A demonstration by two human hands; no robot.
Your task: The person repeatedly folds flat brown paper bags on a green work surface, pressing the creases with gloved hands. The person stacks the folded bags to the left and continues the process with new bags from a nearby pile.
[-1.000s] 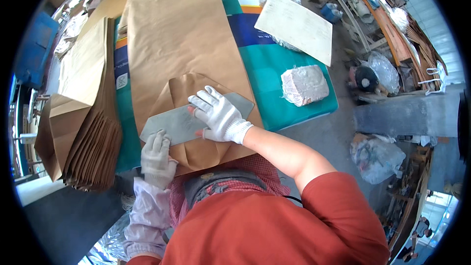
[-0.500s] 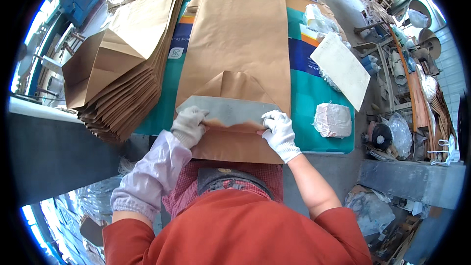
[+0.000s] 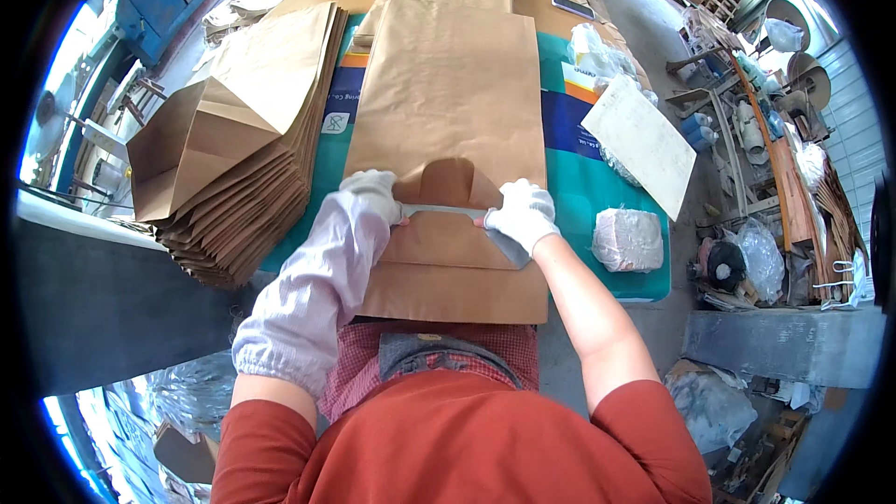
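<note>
A brown paper bag (image 3: 448,84) lies lengthwise in front of me, its near end partly folded. A thin grey plate (image 3: 509,248) sits in the fold; only a narrow strip and its right corner show. My left hand (image 3: 371,192), in a white knit glove with bare fingertips, is closed on the left side of the folded flap. On the right side, my right hand (image 3: 523,213), gloved the same way, grips the flap over the plate. Both thumbs point inward along the fold. Between the hands, a rounded paper opening (image 3: 448,181) stands up a little.
To the left, a fanned stack of brown paper bags (image 3: 233,159) has its end folds opened. At right on the teal cover (image 3: 569,252) are a white board (image 3: 640,145), a wrapped white block (image 3: 628,240) and crumpled clear plastic (image 3: 597,54). A phone (image 3: 572,7) lies farther back.
Both hands have moved away from me, carrying the flap edge over. The plate, broadly exposed before, is now mostly covered by paper. The opening beyond it has become rounder.
</note>
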